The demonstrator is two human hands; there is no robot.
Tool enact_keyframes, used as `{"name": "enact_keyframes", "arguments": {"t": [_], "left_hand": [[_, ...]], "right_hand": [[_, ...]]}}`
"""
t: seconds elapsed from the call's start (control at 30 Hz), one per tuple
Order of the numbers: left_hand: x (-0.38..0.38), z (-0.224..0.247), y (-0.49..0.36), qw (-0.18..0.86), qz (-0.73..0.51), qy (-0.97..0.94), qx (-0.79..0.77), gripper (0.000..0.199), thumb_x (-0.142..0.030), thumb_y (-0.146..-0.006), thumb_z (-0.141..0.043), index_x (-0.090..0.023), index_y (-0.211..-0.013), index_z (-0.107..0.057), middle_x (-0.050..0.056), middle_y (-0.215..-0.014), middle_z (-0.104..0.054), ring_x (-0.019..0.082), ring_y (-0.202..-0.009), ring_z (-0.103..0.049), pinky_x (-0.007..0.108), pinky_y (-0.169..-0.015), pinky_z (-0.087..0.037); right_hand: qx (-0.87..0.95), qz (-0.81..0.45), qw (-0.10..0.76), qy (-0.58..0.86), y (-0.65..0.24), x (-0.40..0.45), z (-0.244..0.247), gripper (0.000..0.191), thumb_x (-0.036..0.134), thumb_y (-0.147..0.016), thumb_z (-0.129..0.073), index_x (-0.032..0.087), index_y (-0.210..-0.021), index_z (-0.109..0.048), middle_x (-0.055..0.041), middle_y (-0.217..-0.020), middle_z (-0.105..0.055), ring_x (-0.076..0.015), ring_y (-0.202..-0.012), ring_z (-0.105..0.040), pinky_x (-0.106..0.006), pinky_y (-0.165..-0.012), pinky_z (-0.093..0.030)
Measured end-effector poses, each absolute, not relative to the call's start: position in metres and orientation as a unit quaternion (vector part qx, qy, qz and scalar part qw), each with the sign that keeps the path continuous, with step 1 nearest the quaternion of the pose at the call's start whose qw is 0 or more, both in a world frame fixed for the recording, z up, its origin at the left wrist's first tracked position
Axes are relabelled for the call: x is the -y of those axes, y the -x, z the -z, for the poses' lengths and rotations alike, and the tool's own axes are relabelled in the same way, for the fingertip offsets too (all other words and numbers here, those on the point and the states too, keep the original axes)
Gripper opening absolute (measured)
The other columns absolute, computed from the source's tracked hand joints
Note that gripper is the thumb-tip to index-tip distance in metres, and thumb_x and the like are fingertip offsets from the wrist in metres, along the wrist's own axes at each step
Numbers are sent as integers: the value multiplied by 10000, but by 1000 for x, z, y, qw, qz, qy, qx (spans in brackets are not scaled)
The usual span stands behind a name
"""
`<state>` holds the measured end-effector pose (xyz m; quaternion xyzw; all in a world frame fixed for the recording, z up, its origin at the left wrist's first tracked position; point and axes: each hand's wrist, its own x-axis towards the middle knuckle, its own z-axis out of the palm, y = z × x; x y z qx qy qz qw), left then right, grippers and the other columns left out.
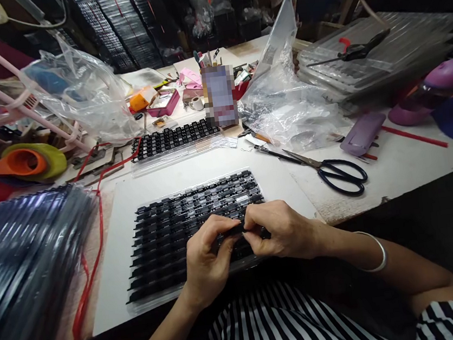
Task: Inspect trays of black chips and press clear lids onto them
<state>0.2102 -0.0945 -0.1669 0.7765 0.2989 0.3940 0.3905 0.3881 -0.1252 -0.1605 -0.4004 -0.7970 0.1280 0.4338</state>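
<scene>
Left hand (211,251): thumb and index pinched nearly closed on the left end of a small black part (238,228); other fingers curled in under the palm.
Right hand (280,232): thumb and index tips nearly together at the part's right end, gripping it; rest of the hand folded.
Part: between both sets of fingertips, just above the tray, towards its near right area. Mostly covered by the fingers, exact shape can't be told.
Tray (154,302): clear, filled with rows of black strips, directly below the fingers and running out left and beyond them. Flat, slightly angled.
Board (112,292): white, under the tray, edge showing left of the fingers.
Counter (393,175): white top, carries the board, extends right of the fingers.
Scissors (312,163): beyond and right of the fingers, on the counter, black handles towards the right, blades pointing away left.
Rear tray (177,137): more black pieces, beyond the fingers and a bit left, apart from the near tray.
Blurred box (220,97): upright, straight beyond the fingers, right end of the rear tray. Print unreadable.
Bundle (31,252): dark strips in shiny clear plastic, well left of the fingers.
Red cord (100,222): runs between the bundle and the near tray, left of the fingers.
Plastic bags (294,121): clear, crumpled, one beyond-right of the fingers, another far beyond-left.
Purple holder (363,133): right of the scissors, farther from the fingers.
Sheet stack (380,49): clear plastic, far beyond-right of the fingers, black-handled tool (363,48) on top.
Bangle (378,251): silver-toned, on the right forearm, right of the fingers.
</scene>
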Motion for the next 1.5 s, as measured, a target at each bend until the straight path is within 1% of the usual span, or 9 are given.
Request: {"name": "enact_keyframes", "arguments": {"t": [0.2,0.4,0.57,0.73,0.9,1.07,1.23,1.3,1.5], "left_hand": [[95,169,-211,390,-375,-775,-326,153,-129,-846,-562,-215,-944,-643,18,-868,-662,139,-774,-627,262,-677,-502],[97,160,-199,443,-296,-780,-330,203,-177,-865,-565,-251,-1030,-658,-1,-840,-637,119,-725,-607,243,-636,-491],[110,158,-192,395,-330,-800,-307,321,-100,-857,-539,-261,-1127,-604,27,-943,-641,150,-842,-609,270,-698,-502],[119,162,-190,376,-331,-818,-283,371,-51,-847,-512,-246,-1158,-565,38,-955,-616,148,-855,-597,265,-688,-502],[121,162,-192,368,-350,-812,-289,316,-47,-840,-519,-219,-1099,-575,37,-924,-599,137,-839,-583,257,-681,-490],[112,166,-192,395,-302,-805,-323,212,-129,-878,-519,-228,-1049,-599,16,-899,-612,121,-807,-590,249,-691,-488],[98,166,-189,444,-272,-759,-390,221,-264,-868,-572,-243,-1085,-534,-11,-857,-636,135,-783,-615,259,-676,-499],[84,166,-185,395,-283,-780,-396,208,-266,-879,-550,-232,-1084,-533,-6,-849,-645,145,-785,-617,280,-702,-496],[30,172,-171,59,-275,-889,-362,169,-189,-876,-502,-191,-800,-652,48,-795,-599,199,-780,-521,360,-722,-442]], "right_hand": [[797,-142,408,421,-391,126,163,130,94,-814,-474,202,-741,-461,29,-619,-524,-90,-522,-478,-207,-498,-399],[857,-69,347,376,-393,136,163,182,106,-909,-412,161,-779,-527,-58,-682,-611,-151,-639,-554,-279,-605,-465],[784,-210,381,443,-389,148,161,108,223,-863,-542,162,-950,-522,-29,-765,-604,-130,-641,-554,-249,-576,-476],[791,-252,349,435,-387,150,163,115,185,-843,-536,192,-737,-491,26,-634,-516,-106,-543,-453,-236,-500,-382],[775,-270,374,433,-383,149,165,146,146,-806,-549,191,-688,-475,42,-603,-481,-94,-524,-428,-223,-487,-350],[809,-135,317,475,-376,149,170,103,186,-875,-521,123,-812,-570,-60,-721,-580,-166,-630,-509,-291,-570,-424],[846,-59,317,424,-377,141,172,227,98,-935,-372,103,-910,-597,-108,-812,-621,-194,-774,-547,-306,-687,-447],[841,-42,300,448,-385,130,172,236,115,-942,-380,96,-885,-608,-108,-797,-615,-192,-752,-535,-302,-675,-435],[826,7,182,534,-412,90,177,215,96,-910,-427,102,-858,-636,-113,-833,-600,-190,-717,-480,-307,-657,-362]]}}
